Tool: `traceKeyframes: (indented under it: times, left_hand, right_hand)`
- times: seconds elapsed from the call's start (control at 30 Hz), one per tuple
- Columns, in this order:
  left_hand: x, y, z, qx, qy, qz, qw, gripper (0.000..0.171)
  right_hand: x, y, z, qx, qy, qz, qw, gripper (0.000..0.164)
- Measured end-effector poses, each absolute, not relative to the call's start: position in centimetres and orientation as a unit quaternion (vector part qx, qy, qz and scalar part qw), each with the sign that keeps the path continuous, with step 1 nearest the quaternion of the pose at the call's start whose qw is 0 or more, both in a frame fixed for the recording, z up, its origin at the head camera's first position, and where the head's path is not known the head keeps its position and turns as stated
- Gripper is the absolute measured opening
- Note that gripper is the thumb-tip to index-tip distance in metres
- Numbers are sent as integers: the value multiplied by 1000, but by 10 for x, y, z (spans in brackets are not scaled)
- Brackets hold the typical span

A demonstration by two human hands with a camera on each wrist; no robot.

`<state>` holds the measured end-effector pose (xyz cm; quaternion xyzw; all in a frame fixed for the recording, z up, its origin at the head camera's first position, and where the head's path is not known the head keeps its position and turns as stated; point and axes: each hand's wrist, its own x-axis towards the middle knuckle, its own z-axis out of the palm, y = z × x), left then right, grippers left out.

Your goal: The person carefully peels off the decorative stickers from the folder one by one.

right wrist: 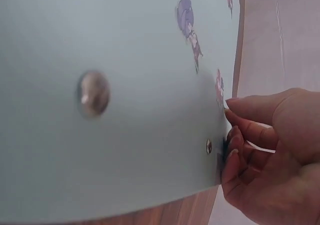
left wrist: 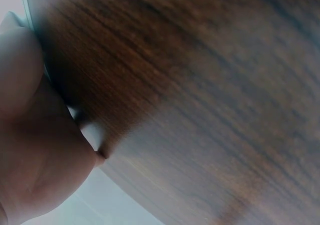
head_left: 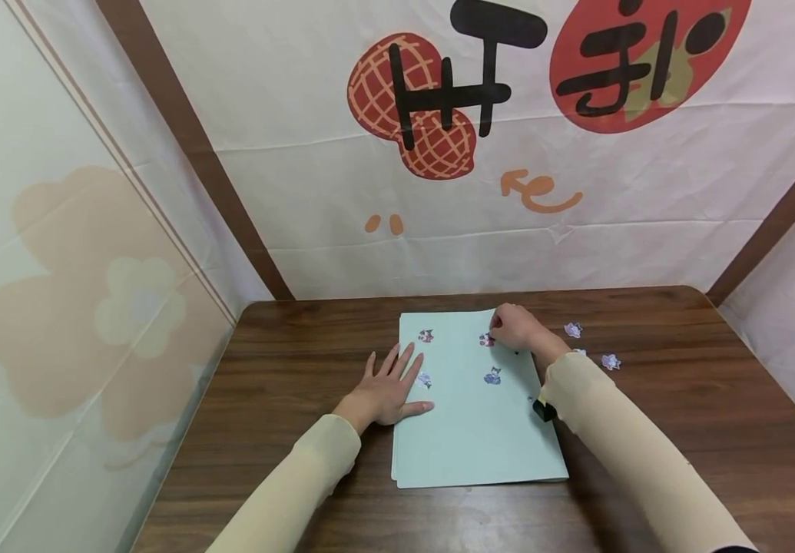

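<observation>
- Folder (head_left: pixel 480 442), pale blue-green, lies on your brown table (head_left: pixel 279 461); its layers sit together, offset at the near left corner, hiding whatever is between them.
- Your right hand (head_left: pixel 518 326) curls at the folder's far right corner, thumb and forefinger together on the end of a red sticker (head_left: pixel 485 339).
- Your left hand (head_left: pixel 387 395) lies across the folder's left edge, fingers spread apart, thumb on the cover.
- The cover also carries a second red sticker (head_left: pixel 426 336) near the far left corner, a purple sticker (head_left: pixel 492 376) nearer you on the right, and a pale sticker (head_left: pixel 425 380) by your left fingers.
- Metal studs (right wrist: pixel 94 94) dot the cover near its right edge.
- Loose stickers (head_left: pixel 611 362) lie right of the folder, one partly behind your right sleeve (head_left: pixel 618 422).
- Wood stretches widely to the table's left edge; only a narrow strip separates the folder from the far edge.
</observation>
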<state>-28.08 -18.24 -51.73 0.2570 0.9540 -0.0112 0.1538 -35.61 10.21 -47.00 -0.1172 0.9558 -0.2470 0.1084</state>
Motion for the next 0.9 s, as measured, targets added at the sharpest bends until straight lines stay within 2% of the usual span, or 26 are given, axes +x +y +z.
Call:
traceKeyframes:
  times: [0.4, 0.73, 0.9]
  left_hand:
    - [-275, -180, -505, 261, 954, -28, 146, 90]
    - [-278, -182, -514, 257, 954, -25, 153, 93]
    - [-282, -183, -522, 256, 954, -32, 151, 94]
  right_hand:
    - [-358, 101, -471, -113, 958, -242, 107, 19]
    - [-358, 105, -471, -126, 952, -256, 113, 16]
    - [-359, 106, -472, -129, 951, -256, 116, 19]
